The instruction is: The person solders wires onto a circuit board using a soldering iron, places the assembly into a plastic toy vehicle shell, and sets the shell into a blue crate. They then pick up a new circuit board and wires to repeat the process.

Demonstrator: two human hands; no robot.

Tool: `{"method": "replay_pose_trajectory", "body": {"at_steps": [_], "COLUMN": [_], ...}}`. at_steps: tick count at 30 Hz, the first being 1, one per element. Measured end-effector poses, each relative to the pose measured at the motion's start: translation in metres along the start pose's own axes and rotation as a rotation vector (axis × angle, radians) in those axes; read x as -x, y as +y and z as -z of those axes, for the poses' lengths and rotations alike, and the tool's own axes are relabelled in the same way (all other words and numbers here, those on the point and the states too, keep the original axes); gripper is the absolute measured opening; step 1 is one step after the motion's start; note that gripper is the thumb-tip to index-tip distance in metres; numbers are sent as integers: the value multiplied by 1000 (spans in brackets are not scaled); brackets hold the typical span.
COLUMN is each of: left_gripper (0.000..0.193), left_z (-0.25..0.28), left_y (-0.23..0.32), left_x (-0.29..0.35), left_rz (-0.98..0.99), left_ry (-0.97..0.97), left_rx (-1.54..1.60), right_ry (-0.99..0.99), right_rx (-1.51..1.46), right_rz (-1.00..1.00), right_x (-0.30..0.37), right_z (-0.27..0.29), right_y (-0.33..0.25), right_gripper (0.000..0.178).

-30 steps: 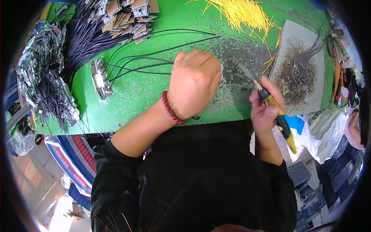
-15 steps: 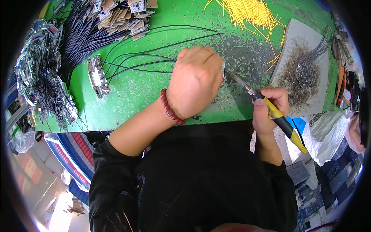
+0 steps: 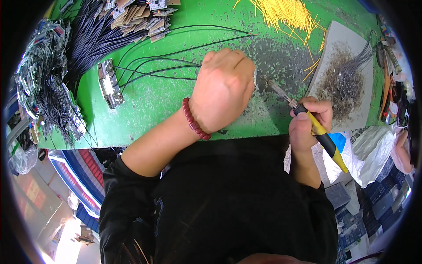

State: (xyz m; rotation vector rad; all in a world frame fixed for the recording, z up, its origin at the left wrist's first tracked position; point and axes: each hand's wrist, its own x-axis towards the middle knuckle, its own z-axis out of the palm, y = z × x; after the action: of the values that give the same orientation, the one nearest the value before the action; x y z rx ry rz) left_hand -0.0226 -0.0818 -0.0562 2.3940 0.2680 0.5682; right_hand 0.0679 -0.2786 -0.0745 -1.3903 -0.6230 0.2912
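My right hand (image 3: 311,121) is closed around a yellow and black soldering iron (image 3: 325,140), whose tip points up and left toward my left hand. A small gap lies between the tip and that hand. My left hand (image 3: 228,86), back upward, is closed with its fingers curled out of sight. Black wires (image 3: 169,70) run under it from a silver metal part (image 3: 109,83) lying to the left. A small pale edge (image 3: 255,78) shows at the right side of my left hand; the rest is hidden. Two loose wire ends lie beyond the hand.
Bundled black wires (image 3: 94,42) with small circuit boards (image 3: 138,20) lie at the far left, beside a heap of silver parts (image 3: 48,79). Yellow wires (image 3: 285,15) are piled at the back. A grey board (image 3: 367,79) with dark debris sits right on the green table (image 3: 167,119).
The soldering iron's tip has drawn back a little to the right, away from my left hand. The silver part has shifted slightly left. My left hand has barely moved.
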Motion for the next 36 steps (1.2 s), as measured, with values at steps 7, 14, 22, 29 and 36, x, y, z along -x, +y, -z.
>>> {"method": "replay_pose_trajectory", "body": {"at_steps": [7, 14, 22, 29, 36], "left_gripper": [9, 5, 6, 8, 8], "left_z": [4, 10, 8, 7, 8], "left_y": [3, 7, 6, 5, 2], "left_x": [-6, -12, -13, -13, -13], "left_rz": [18, 56, 23, 11, 9], "left_ry": [-58, -211, -184, -163, -161], "left_rx": [-36, -123, -93, -60, -29], "right_ry": [-28, -53, -83, 8, -9], "right_rx": [52, 111, 160, 16, -60], "right_rz": [-52, -92, -83, 22, 34], "right_x": [0, -2, -4, -1, -5], "right_z": [1, -4, -4, -1, -6], "right_y": [-2, -4, -4, 2, -2], "right_gripper": [24, 23, 22, 26, 30]}}
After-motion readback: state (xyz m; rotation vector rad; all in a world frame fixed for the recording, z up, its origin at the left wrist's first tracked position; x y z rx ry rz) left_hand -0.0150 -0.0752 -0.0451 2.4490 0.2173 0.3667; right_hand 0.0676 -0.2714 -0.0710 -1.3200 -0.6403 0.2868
